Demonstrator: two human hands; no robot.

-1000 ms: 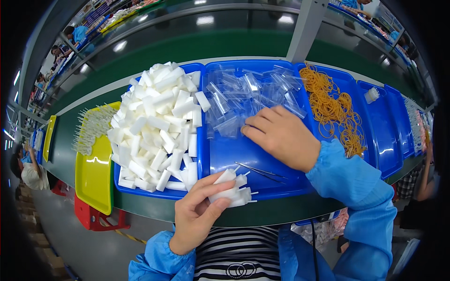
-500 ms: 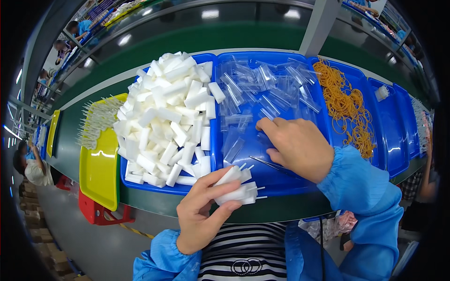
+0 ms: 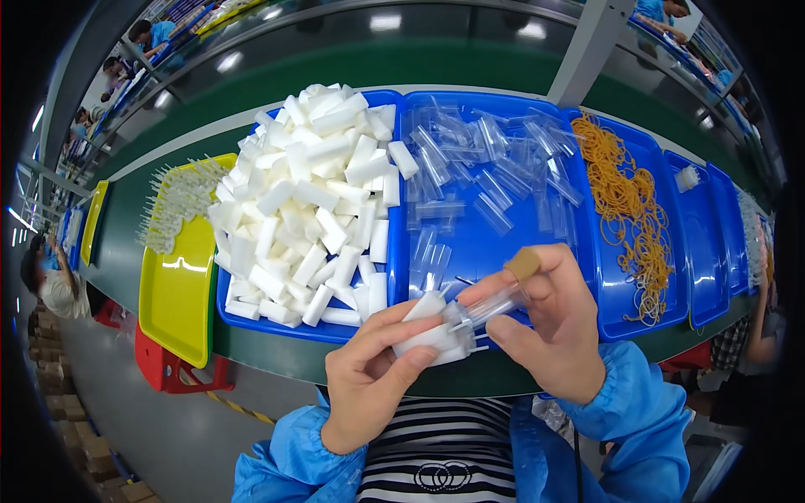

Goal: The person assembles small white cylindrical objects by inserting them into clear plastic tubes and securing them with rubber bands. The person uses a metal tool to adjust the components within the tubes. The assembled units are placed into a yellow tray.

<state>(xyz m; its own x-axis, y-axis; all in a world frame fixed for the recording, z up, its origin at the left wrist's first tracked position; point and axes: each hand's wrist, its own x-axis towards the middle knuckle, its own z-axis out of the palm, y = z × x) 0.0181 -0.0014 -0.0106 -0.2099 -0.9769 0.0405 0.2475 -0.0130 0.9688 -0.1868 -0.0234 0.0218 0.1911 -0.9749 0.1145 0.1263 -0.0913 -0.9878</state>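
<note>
With twelve o'clock pointing away from the wearer, the clear, hollow plastic tube [image 3: 499, 306] lies at about two o'clock from the left hand [image 3: 373, 377], above the near edge of the dark green table [image 3: 302, 362]. Its long axis slants from about eight o'clock to between two and three. The right hand [image 3: 553, 331] is the nearer one: its fingers are drawn narrow, holding the tube between the thumb and the fingertips, and one of them wears a tan finger cover [image 3: 524, 263].

The left fingers are closed round a small bundle of white foam blocks [image 3: 428, 342], from which thin white sticks [image 3: 480, 349] protrude towards two and three o'clock. The tube's lower end overlaps the tips of this bundle; whether it goes around a block or passes in front, I cannot tell.

Further clear tubes [image 3: 495, 186] lie in the blue plastic tray [image 3: 470, 256] at twelve to one o'clock. The heap of white foam pieces [image 3: 319, 184] rises at eleven, and the tangled orange rubber bands [image 3: 633, 218] are at two.

No label or lettering is legible on the tubes, foam or trays; the black-and-white striped shirt [image 3: 419, 436] shows only a linked-ring motif.
</note>
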